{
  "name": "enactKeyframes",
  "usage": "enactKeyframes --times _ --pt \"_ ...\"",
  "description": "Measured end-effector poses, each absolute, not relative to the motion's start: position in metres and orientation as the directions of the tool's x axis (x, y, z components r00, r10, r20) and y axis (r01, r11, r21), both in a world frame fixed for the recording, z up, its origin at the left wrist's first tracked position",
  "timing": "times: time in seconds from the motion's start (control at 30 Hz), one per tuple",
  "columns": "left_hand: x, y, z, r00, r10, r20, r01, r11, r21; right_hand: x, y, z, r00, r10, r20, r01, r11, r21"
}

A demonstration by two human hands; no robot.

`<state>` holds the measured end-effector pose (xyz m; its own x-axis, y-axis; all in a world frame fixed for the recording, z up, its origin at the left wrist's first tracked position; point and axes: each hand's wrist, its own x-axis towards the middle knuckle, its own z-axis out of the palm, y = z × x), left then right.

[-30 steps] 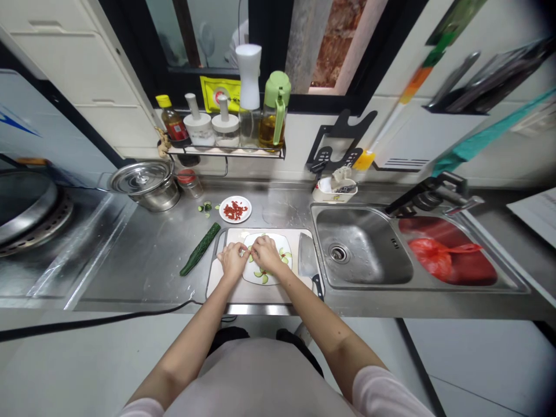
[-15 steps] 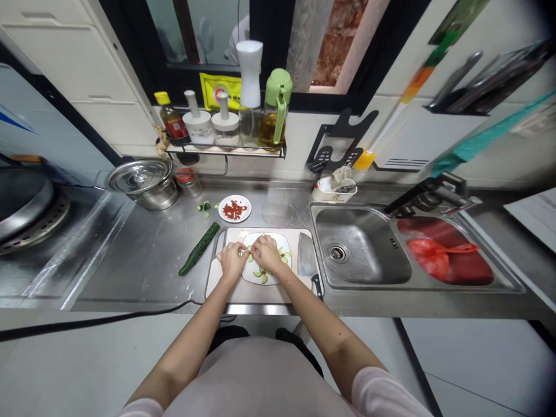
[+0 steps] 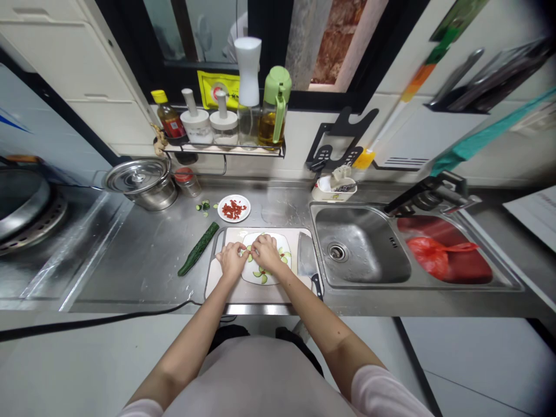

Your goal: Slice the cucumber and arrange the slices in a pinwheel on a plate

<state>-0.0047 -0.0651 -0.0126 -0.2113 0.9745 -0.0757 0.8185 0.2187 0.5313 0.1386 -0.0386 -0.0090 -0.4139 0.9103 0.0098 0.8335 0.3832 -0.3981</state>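
Both hands meet over a white plate (image 3: 271,280) that lies on a cutting board (image 3: 234,294). Cucumber slices (image 3: 260,273) with small red bits between them are set about the plate. My left hand (image 3: 233,259) pinches at the plate's left side, fingertips on a cucumber slice (image 3: 249,255). Close beside it my right hand (image 3: 266,253) is also closed in a pinch; what its fingertips hold is too small to make out. A cleaver (image 3: 306,255) lies on the board's right side. Left of the board rests a long cucumber (image 3: 198,249).
A small dish (image 3: 233,216) of red pieces stands behind the board, cucumber scraps (image 3: 204,207) beside it. A lidded steel pot (image 3: 150,188) and a jar (image 3: 188,183) stand back left. The sink (image 3: 365,249) is at the right, with a red plastic bag (image 3: 434,258) in its second basin.
Almost nothing differs. Both hands stay pinched at the plate's left side, and the view has shifted very slightly.
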Motion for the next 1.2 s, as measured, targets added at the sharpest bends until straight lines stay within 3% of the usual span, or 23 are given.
enactKeyframes --times 0.47,0.97,1.2 --pt "-0.010 -0.063 -0.006 -0.272 0.960 -0.071 0.748 0.257 0.612 0.149 -0.036 -0.002 -0.369 0.930 -0.006 0.834 0.328 -0.444" --pt "-0.005 -0.064 -0.009 -0.220 0.972 -0.086 0.793 0.230 0.564 0.137 -0.036 -0.006 -0.390 0.921 -0.006 0.840 0.354 -0.412" --pt "-0.006 -0.063 -0.010 -0.213 0.974 -0.080 0.800 0.220 0.558 0.143 -0.037 -0.007 -0.327 0.945 0.012 0.833 0.294 -0.469"
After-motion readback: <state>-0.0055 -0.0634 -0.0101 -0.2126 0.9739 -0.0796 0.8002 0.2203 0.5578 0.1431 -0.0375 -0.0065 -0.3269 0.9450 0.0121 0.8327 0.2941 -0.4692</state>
